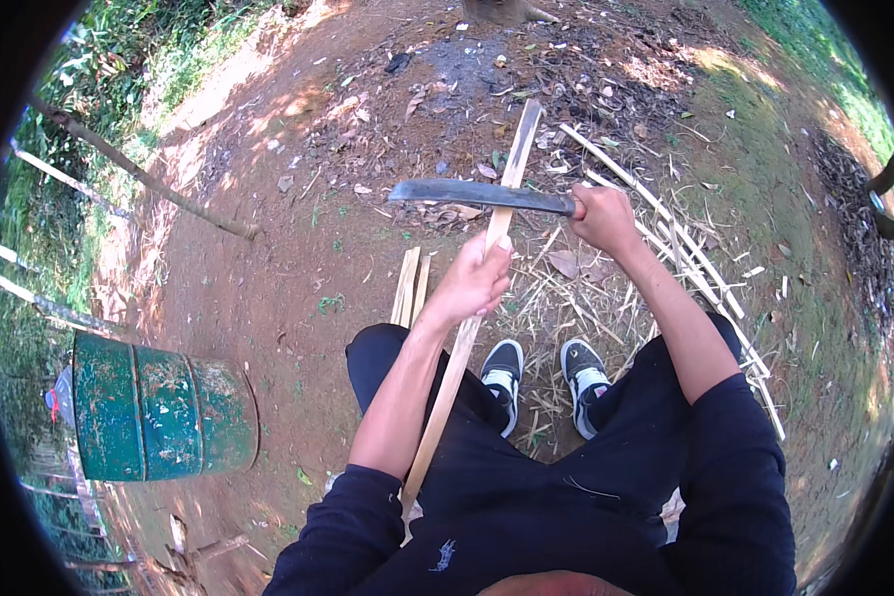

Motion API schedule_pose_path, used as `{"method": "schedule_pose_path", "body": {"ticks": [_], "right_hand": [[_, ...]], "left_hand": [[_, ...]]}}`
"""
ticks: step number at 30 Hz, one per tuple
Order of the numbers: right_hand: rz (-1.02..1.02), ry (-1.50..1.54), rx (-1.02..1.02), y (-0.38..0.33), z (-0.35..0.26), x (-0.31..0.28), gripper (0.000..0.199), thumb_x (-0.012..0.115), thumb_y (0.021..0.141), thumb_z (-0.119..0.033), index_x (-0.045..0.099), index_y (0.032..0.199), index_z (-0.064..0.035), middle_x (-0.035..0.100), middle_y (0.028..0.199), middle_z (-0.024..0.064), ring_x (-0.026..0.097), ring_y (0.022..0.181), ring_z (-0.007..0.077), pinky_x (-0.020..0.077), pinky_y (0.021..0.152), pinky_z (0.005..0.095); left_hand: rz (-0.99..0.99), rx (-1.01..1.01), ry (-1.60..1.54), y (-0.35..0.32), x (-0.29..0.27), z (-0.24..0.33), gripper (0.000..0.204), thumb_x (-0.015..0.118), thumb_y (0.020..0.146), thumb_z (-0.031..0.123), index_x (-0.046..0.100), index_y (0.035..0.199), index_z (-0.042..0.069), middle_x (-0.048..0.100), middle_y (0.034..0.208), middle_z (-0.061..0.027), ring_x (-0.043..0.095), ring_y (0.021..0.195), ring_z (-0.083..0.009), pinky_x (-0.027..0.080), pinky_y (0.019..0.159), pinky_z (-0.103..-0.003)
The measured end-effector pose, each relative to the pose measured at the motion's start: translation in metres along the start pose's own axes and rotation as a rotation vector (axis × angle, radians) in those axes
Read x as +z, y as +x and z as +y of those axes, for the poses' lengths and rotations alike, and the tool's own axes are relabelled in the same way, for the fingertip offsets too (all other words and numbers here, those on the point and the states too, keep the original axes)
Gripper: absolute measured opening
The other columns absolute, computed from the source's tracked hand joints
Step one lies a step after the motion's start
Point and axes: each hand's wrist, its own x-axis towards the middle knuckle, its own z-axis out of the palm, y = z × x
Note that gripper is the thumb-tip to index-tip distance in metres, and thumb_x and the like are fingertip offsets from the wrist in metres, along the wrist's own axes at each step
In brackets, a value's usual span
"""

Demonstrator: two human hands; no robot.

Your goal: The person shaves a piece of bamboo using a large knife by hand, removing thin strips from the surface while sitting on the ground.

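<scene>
A long pale bamboo strip [515, 159] runs from my lap up and away over the dirt ground. My left hand [475, 280] grips it around its middle. Gripped in my right hand [602, 219] is the handle of a large dark knife [477, 195]. The blade lies flat across the strip, pointing left, just above my left hand. I sit with my knees apart, in dark trousers and dark shoes with white trim [504, 368].
Several split bamboo strips [666, 238] and shavings lie on the ground to the right. Two short strips [408, 288] lie by my left knee. A green metal drum [159, 407] lies on its side at the lower left. Thin poles [139, 174] cross the left.
</scene>
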Motion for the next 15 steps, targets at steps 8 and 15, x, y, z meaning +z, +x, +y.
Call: {"method": "schedule_pose_path", "body": {"ticks": [8, 15], "right_hand": [[-0.056, 0.236, 0.005, 0.004, -0.016, -0.001, 0.015, 0.058, 0.080, -0.011, 0.056, 0.065, -0.0101, 0.057, 0.052, 0.0030, 0.054, 0.041, 0.0140, 0.0421, 0.034, 0.0291], [-0.275, 0.187, 0.212, -0.005, -0.041, -0.005, 0.013, 0.056, 0.081, -0.006, 0.058, 0.070, -0.0119, 0.050, 0.050, 0.0011, 0.040, 0.039, 0.0091, 0.0293, 0.031, 0.0270]], "left_hand": [[-0.009, -0.061, 0.001, -0.014, 0.007, 0.003, 0.019, 0.043, 0.106, 0.027, 0.041, 0.094, 0.013, 0.032, 0.062, 0.0068, 0.028, 0.040, -0.0012, 0.024, 0.030, -0.019], [0.040, -0.074, -0.112, -0.005, -0.007, -0.004, 0.021, 0.044, 0.105, 0.027, 0.040, 0.092, 0.012, 0.034, 0.063, 0.0063, 0.029, 0.040, -0.0008, 0.024, 0.030, -0.019]]}}
